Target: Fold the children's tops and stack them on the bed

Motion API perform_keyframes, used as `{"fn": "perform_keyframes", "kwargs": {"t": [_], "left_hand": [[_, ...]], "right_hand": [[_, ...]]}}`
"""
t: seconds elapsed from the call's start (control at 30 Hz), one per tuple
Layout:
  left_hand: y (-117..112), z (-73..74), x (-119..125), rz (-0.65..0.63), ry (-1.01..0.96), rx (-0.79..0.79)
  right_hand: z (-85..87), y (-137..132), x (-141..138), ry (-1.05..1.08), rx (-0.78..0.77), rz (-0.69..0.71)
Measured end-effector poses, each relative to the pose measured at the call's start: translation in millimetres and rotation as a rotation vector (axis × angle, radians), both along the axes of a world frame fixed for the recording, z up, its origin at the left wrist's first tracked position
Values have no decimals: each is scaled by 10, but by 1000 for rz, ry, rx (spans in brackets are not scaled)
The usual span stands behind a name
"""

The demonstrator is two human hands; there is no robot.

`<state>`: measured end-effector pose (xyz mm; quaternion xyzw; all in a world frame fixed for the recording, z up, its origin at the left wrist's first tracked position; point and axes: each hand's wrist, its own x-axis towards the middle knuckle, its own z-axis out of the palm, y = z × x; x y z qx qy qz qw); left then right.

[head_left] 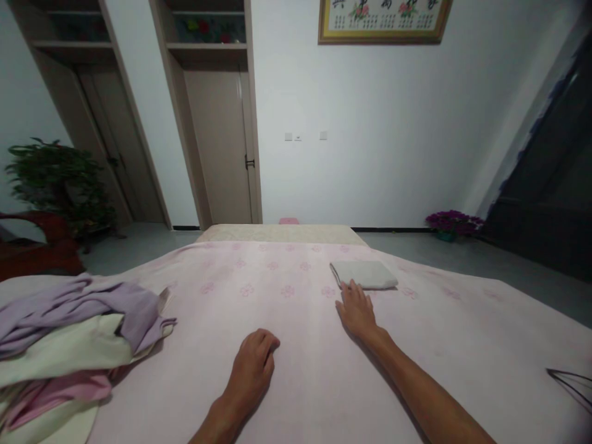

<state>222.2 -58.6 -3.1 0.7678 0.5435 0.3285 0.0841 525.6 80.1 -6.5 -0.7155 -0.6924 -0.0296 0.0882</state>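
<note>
A folded pale grey cloth point(364, 275) lies flat on the pink flower-patterned cover point(296, 370). My right hand point(357, 311) reaches to its near left edge; the fingers are spread and the tips touch or lie right beside the cloth. Closer to me, my left hand point(254, 361) rests on the cover with its fingers curled loosely in and nothing seen in them. To its left is a heap of crumpled cloths in lilac point(87, 308), cream point(69, 348) and pink point(60, 394).
Black thin cords point(571, 376) lie at the right edge. Beyond the cover are a beige surface point(282, 233) and a pink stool top point(289, 221). A dark red wooden chair point(41, 243) and leafy plant point(60, 185) stand left; purple flowers point(451, 222) sit by the wall.
</note>
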Motion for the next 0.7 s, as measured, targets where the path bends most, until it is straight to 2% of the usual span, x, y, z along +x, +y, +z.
{"fn": "perform_keyframes", "kwargs": {"t": [0.1,0.2,0.33,0.43,0.53,0.6,0.7], "left_hand": [[0,14,-5,5,-21,8],[-15,14,-6,2,-92,19],[-9,9,-119,86,-232,18],[52,86,-463,199,-211,94],[104,356,-1054,331,-32,219],[92,634,-1512,465,85,284],[-9,1049,-2161,688,201,244]], "right_hand": [[-100,-486,-269,25,-164,202],[-156,-834,-413,50,-150,347],[-188,-988,-467,75,-17,370],[-189,-987,-488,72,30,350],[-177,-985,-516,60,46,338],[-169,-989,-531,55,52,331],[-165,-986,-541,48,55,320]]}}
